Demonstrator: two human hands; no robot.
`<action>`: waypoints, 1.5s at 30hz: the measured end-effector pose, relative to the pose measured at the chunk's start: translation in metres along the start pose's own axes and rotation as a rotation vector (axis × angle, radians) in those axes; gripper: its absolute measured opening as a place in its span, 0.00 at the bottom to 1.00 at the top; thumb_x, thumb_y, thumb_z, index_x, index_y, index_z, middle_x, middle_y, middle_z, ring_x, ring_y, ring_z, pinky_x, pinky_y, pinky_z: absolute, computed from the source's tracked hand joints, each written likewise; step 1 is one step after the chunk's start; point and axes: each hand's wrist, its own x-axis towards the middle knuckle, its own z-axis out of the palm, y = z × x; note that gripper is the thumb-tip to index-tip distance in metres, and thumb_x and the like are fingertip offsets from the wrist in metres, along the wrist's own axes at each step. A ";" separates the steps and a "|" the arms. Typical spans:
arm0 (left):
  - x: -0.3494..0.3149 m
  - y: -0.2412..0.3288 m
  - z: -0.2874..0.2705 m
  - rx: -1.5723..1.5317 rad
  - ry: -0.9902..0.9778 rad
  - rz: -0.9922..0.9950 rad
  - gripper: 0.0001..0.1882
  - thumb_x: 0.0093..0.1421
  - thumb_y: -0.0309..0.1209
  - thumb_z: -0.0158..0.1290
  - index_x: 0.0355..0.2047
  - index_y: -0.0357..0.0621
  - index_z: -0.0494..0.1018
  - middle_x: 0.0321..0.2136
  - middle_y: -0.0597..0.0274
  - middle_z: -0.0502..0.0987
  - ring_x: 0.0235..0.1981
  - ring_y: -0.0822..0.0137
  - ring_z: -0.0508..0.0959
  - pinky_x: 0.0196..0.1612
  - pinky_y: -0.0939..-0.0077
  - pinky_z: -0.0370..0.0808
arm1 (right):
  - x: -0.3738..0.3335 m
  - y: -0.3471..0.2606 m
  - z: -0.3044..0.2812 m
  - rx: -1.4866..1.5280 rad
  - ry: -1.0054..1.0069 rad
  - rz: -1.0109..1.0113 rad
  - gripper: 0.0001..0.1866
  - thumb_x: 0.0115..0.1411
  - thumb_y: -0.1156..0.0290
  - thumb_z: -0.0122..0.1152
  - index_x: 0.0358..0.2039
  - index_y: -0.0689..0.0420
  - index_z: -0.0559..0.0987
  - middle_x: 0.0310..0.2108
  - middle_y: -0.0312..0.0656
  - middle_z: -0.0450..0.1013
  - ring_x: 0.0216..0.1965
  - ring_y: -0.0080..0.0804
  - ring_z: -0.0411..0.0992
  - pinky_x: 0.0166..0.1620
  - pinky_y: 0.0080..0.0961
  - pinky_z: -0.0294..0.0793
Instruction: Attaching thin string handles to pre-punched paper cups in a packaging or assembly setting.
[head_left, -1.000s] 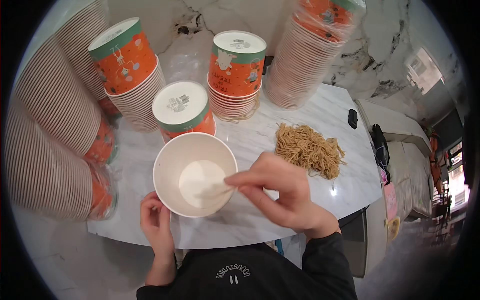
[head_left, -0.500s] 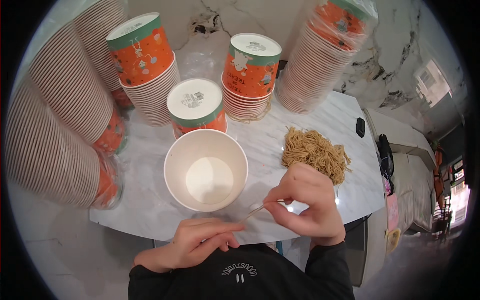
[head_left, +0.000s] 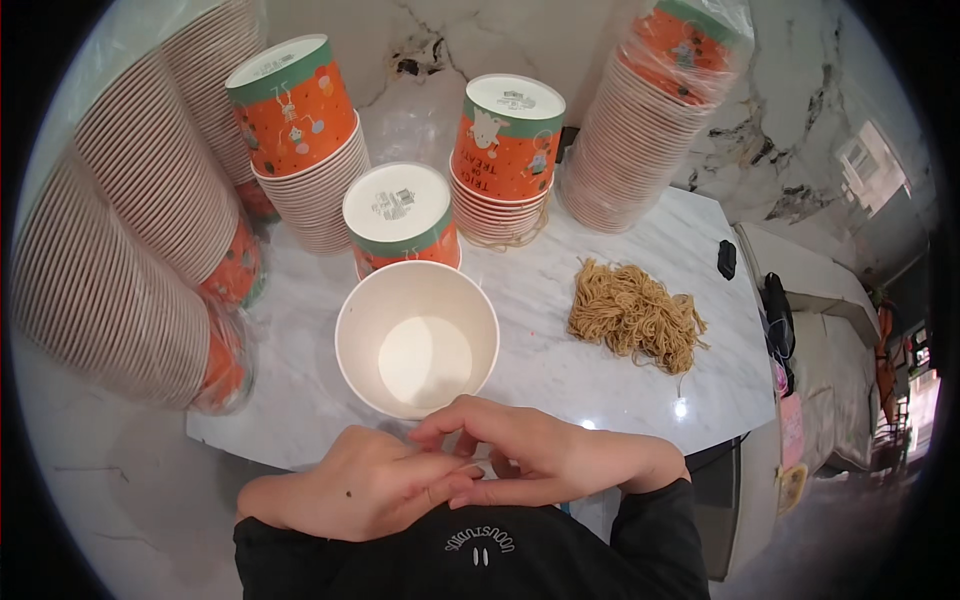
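Observation:
Close in front of my dark shirt, my left hand [head_left: 365,485] and my right hand [head_left: 540,455] meet with curled, overlapping fingers. A short bit of a thin, pale tan strand [head_left: 478,466] shows between them, and both hands seem closed on it. The fingers hide the rest. Just beyond sits a wide paper bucket [head_left: 417,345], mouth up, showing its white inside. My right fingertips are close to its near rim. To its right lies a loose, tangled heap of tan cord [head_left: 637,318], with no hand on it.
Behind the bucket, an upside-down orange and green bucket [head_left: 402,215] stands before two taller stacks [head_left: 300,130] [head_left: 508,140]. Plastic-wrapped stacks rise at left [head_left: 125,290] and back right [head_left: 640,130]. A small black object [head_left: 727,259] lies near the right edge of the marble table [head_left: 560,400].
My right hand has moved left and down from near the cord heap to meet my left hand. The strand stretched between them is now mostly hidden. The view has shifted slightly.

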 end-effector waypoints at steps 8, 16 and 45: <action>0.012 0.020 -0.021 0.241 0.007 0.130 0.06 0.61 0.31 0.64 0.28 0.47 0.79 0.20 0.62 0.78 0.20 0.60 0.80 0.23 0.68 0.73 | -0.018 -0.016 0.001 -0.266 0.281 -0.157 0.24 0.61 0.70 0.73 0.57 0.52 0.77 0.38 0.37 0.74 0.28 0.25 0.71 0.30 0.25 0.71; 0.027 0.019 -0.018 0.204 -0.026 0.192 0.09 0.60 0.32 0.64 0.25 0.47 0.77 0.18 0.63 0.73 0.19 0.58 0.77 0.24 0.65 0.73 | -0.027 -0.017 -0.020 -0.619 0.290 -0.455 0.10 0.57 0.72 0.73 0.41 0.53 0.85 0.26 0.35 0.72 0.24 0.34 0.73 0.25 0.30 0.70; 0.061 -0.023 -0.017 0.004 0.287 -0.058 0.03 0.60 0.23 0.64 0.33 0.38 0.81 0.25 0.59 0.81 0.23 0.68 0.79 0.29 0.76 0.74 | 0.007 0.014 -0.041 -0.722 0.657 -0.379 0.09 0.56 0.78 0.70 0.38 0.57 0.84 0.26 0.38 0.76 0.22 0.32 0.75 0.25 0.24 0.74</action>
